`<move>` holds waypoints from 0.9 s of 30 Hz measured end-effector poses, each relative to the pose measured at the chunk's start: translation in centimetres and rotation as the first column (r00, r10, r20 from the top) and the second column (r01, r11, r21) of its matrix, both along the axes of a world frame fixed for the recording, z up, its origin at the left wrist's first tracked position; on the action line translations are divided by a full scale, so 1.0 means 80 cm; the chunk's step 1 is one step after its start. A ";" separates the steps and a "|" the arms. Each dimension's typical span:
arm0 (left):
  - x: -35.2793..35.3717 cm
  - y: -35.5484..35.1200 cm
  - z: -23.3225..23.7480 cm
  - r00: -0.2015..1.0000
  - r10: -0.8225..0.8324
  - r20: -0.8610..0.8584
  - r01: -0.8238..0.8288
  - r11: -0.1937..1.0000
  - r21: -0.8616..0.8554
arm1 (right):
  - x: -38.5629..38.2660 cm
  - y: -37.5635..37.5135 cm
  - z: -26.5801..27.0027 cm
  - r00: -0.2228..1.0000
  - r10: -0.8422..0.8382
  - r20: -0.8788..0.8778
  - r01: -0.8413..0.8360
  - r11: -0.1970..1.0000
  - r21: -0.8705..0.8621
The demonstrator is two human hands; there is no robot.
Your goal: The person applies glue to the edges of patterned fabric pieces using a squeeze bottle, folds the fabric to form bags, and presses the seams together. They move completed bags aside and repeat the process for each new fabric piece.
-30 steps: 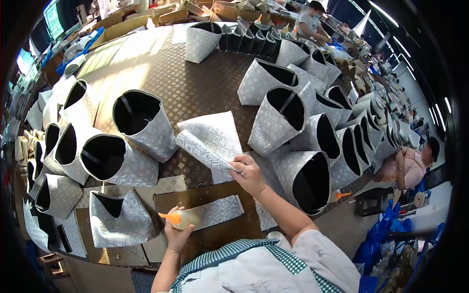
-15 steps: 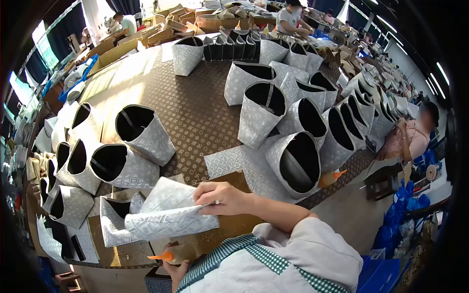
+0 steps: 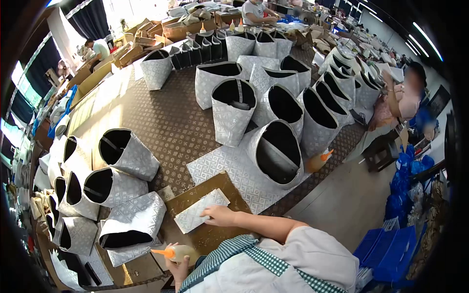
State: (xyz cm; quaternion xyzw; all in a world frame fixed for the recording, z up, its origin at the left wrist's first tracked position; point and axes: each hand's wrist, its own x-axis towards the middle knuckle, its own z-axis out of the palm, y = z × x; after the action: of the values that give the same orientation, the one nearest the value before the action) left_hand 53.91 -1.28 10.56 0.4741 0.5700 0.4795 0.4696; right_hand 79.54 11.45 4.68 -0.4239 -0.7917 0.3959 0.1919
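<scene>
In my left hand (image 3: 177,268) is a squeeze glue bottle (image 3: 184,253), its orange nozzle pointing left. My right hand (image 3: 219,215) has its fingers closed at the lower edge of a flat rectangular piece (image 3: 194,213) with a silver-white pattern. This piece lies on a brown board (image 3: 234,193) in front of me. Left of the board, a silver-patterned pouch-like cover (image 3: 139,212) with a black inside lies on its side over other patterned pieces.
Several silver-patterned, black-lined bins stand at the left (image 3: 139,158) and right (image 3: 278,151). A patterned sheet (image 3: 220,163) lies past the board. Another orange-tipped bottle (image 3: 320,161) sits near the table edge. A co-worker (image 3: 398,102) sits at the right.
The pouch-like cover has gone from my right hand to the left side, where it lies released. My right hand is now lower, at the flat piece. The view has shifted slightly.
</scene>
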 end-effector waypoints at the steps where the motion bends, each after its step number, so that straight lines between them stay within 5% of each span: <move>1: 0.001 0.001 -0.002 0.999 -0.020 -0.033 0.022 0.999 0.035 | 0.020 -0.012 -0.006 1.000 -0.014 -0.003 0.014 0.999 -0.049; 3: 0.017 0.022 0.010 0.998 -0.064 0.001 0.064 0.998 0.018 | 0.049 -0.039 0.006 0.984 -0.103 -0.146 0.092 0.993 -0.080; 6: 0.051 0.053 0.017 0.994 -0.109 0.021 0.109 0.994 0.020 | 0.070 -0.066 0.011 0.965 -0.225 -0.136 0.187 0.950 -0.251; 12: 0.094 0.066 0.012 0.960 -0.279 0.034 0.278 0.960 0.024 | 0.088 -0.070 0.010 0.988 -0.150 -0.045 0.127 0.934 -0.335; 19: 0.105 0.038 0.006 0.963 -0.259 -0.073 0.260 0.966 0.009 | 0.090 -0.054 0.030 0.995 -0.053 0.087 0.077 0.948 -0.309; 23: 0.101 0.024 0.008 0.985 -0.163 -0.059 0.165 0.986 0.024 | 0.081 -0.042 0.024 0.994 -0.100 -0.039 0.099 0.994 -0.044; 27: 0.088 0.013 0.003 0.989 -0.139 -0.042 0.138 0.990 -0.035 | 0.085 -0.035 0.005 0.995 -0.091 -0.037 0.089 0.996 -0.031</move>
State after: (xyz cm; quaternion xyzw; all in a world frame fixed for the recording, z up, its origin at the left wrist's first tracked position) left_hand 60.97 -0.24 10.79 0.5153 0.5535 0.4261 0.4966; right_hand 86.37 8.68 5.06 -0.4542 -0.7621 0.4065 0.2183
